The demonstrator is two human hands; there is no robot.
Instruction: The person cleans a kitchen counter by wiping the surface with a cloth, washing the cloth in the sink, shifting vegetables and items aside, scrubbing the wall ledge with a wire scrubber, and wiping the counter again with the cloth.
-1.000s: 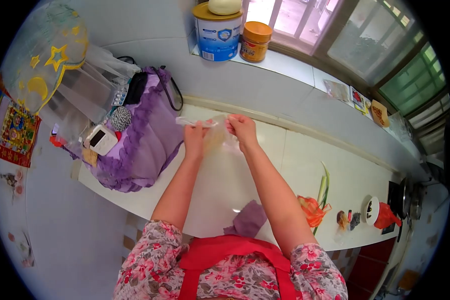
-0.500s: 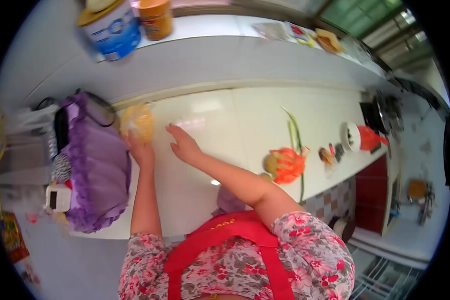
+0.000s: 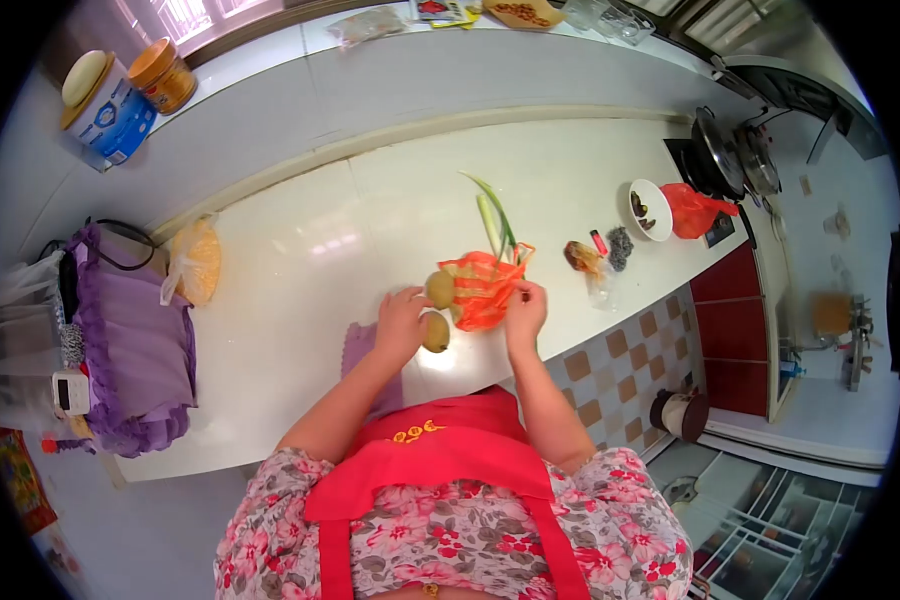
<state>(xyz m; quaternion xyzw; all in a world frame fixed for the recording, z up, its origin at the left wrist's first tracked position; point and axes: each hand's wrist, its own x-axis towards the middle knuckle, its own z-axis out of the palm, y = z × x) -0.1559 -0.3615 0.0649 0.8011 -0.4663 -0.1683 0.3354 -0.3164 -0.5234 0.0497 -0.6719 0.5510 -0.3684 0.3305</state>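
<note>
My left hand (image 3: 402, 324) rests on the counter with its fingers stretched towards two brownish-yellow potatoes (image 3: 436, 332). Its fingertips are beside them; whether they touch cannot be made out. An orange-red plastic bag (image 3: 484, 289) lies just right of the potatoes, and one potato is partly against its mouth. At the bag's right edge, my right hand (image 3: 526, 316) pinches the plastic between thumb and fingers. Behind the bag lie green onions (image 3: 489, 222), their lower part hidden by it. A purple cloth (image 3: 358, 350) is partly under my left forearm.
At the left stand a clear bag of yellow food (image 3: 198, 262) and a purple cloth-covered item (image 3: 135, 335). To the right are a small plastic bag (image 3: 598, 280), a steel scrubber (image 3: 620, 248), a white bowl (image 3: 651, 211), another red bag (image 3: 695, 210) and a wok (image 3: 716, 155).
My left hand has left the bag of yellow food and moved right to the potatoes. My right hand has moved right and taken hold of the orange-red bag. The view has shifted right.
</note>
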